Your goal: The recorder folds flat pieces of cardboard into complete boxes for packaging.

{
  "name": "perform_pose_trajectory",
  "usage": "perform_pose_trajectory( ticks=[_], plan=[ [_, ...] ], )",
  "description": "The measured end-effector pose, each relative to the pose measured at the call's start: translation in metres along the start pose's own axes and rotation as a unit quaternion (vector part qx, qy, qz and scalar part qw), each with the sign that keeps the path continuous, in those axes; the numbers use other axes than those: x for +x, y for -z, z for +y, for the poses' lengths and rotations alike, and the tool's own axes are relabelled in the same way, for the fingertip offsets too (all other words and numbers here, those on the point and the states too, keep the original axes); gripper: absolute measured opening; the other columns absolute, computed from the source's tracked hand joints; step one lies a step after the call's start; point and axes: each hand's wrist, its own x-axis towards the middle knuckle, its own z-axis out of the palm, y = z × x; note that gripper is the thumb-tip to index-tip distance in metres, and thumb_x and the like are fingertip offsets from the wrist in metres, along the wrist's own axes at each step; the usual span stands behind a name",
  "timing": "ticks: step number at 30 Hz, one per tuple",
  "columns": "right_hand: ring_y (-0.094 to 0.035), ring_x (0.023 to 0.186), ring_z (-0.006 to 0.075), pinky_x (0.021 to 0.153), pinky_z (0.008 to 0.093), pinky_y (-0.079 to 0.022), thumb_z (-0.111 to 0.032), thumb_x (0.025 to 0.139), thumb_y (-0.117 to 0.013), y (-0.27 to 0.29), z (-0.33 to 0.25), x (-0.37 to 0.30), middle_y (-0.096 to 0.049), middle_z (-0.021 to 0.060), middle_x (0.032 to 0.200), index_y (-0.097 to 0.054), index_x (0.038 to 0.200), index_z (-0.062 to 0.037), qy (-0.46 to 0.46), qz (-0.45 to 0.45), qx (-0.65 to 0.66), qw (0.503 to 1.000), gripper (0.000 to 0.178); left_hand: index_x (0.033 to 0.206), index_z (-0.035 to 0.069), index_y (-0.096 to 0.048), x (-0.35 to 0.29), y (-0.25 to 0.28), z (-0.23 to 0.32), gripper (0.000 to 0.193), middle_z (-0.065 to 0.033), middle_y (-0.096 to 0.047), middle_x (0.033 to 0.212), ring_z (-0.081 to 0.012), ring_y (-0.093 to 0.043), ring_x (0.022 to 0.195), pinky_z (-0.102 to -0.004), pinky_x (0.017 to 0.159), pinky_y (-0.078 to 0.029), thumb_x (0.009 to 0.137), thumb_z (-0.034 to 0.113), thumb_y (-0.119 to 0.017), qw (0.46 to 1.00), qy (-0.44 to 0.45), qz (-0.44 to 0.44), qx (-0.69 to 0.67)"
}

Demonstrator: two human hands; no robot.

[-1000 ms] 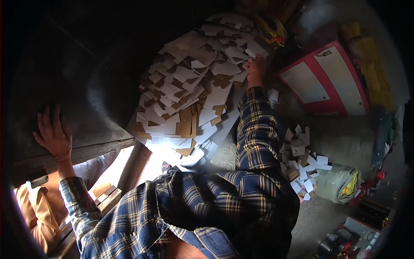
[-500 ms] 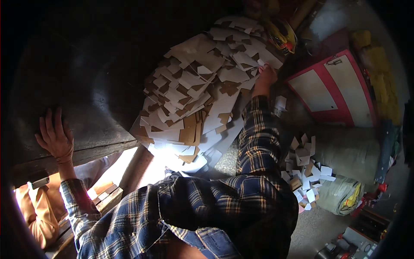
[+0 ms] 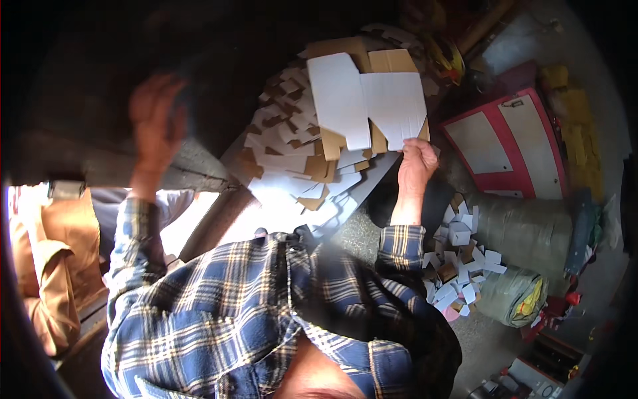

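Observation:
My right hand (image 3: 418,164) pinches the near edge of a flat die-cut cardboard box blank (image 3: 395,100), thumb and fingers closed on it. The blank has white and brown faces and is lifted over a heap of similar cardboard pieces (image 3: 292,130). Blurred by motion, my left hand (image 3: 156,116) is over the dark tabletop (image 3: 193,163) near its edge, fingers apart from the thumb, with nothing visible in it. Whether it touches the surface I cannot tell.
Small white and brown cardboard scraps (image 3: 458,266) lie on the floor at right, beside rolled greenish bundles (image 3: 518,223). A red-and-white cabinet (image 3: 508,143) stands farther right. Tan cloth (image 3: 56,256) hangs at left. Bright light falls below the heap.
My right hand has drawn back toward me with the box blank lifted from the heap. My left hand has left its flat rest on the tabletop and moved right and farther away.

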Motion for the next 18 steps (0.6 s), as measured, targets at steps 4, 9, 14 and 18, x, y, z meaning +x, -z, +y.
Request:
perform_pose_trajectory(
  ticks=[4, 9, 14, 18],
  plan=[
    [-0.054, 0.067, 0.0142, 0.068, 0.022, -0.044, 0.01, 0.075, -0.055, -0.041, -0.017, -0.047, -0.063, 0.0088, 0.075, -0.065, 0.078, 0.003, -0.044, -0.145, -0.018, 0.988, 0.012, 0.124, 0.008, -0.056, -0.038, -0.04, 0.021, 0.036, -0.0093, -0.059, 0.118, -0.0245, -0.057, 0.106, -0.0317, 0.092, -0.044, 0.089, 0.013, -0.061, 0.906, 0.253, 0.006, -0.34],
    [-0.051, 0.063, 0.0121, 0.065, 0.0194, -0.04, 0.009, 0.072, -0.057, -0.07, -0.027, -0.074, -0.061, 0.0077, 0.071, -0.065, 0.077, 0.0031, -0.071, -0.237, -0.015, 0.969, 0.011, 0.125, 0.007, -0.057, -0.071, -0.05, 0.027, 0.041, -0.0108, -0.062, 0.114, -0.0183, -0.058, 0.102, -0.0289, 0.091, -0.046, 0.088, 0.02, -0.067, 0.478, 0.565, -0.113, -0.663],
    [-0.048, 0.061, 0.0101, 0.064, 0.0183, -0.038, 0.009, 0.072, -0.056, -0.093, -0.026, -0.089, -0.06, 0.0068, 0.069, -0.065, 0.077, 0.0027, -0.095, -0.243, 0.009, 0.965, 0.012, 0.118, 0.006, -0.062, -0.1, -0.022, 0.034, 0.038, -0.0105, -0.065, 0.107, -0.0164, -0.06, 0.096, -0.0261, 0.087, -0.047, 0.084, 0.022, -0.071, 0.515, 0.435, -0.243, -0.698],
    [-0.048, 0.061, 0.0096, 0.063, 0.0181, -0.037, 0.009, 0.072, -0.055, -0.108, -0.035, -0.092, -0.061, 0.0067, 0.07, -0.065, 0.077, 0.0024, -0.096, -0.261, -0.011, 0.961, 0.013, 0.119, 0.001, -0.06, -0.08, 0.027, 0.039, 0.042, -0.0104, -0.066, 0.107, -0.015, -0.062, 0.091, -0.0242, 0.086, -0.048, 0.084, 0.023, -0.071, 0.635, 0.414, -0.348, -0.552]
  ],
)
